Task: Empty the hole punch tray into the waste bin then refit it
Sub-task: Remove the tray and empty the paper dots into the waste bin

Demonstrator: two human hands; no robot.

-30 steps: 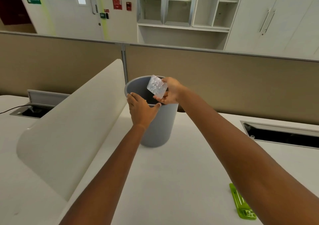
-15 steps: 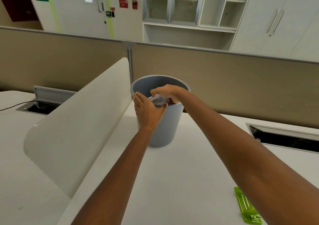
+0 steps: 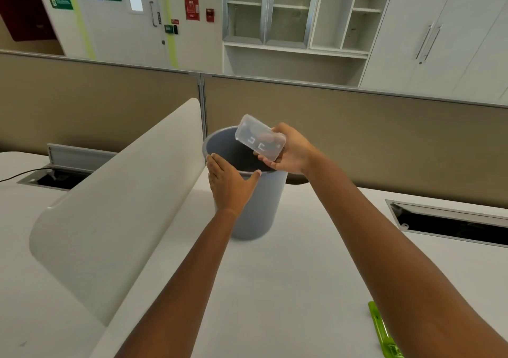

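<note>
A grey waste bin stands on the white desk ahead of me. My left hand grips its near rim, thumb stretched along the edge. My right hand holds the clear plastic hole punch tray tilted above the bin's opening, its hollow side facing me; I see no paper bits in it. The green hole punch lies on the desk at the lower right, partly hidden by my right forearm.
A curved white divider panel rises just left of the bin. Open cable slots sit in the desk at the left and right. A beige partition runs behind the bin.
The tray was held up over the bin, then dipped down inside its mouth, and is now lifted back above the rim. My left hand stays on the bin's rim.
</note>
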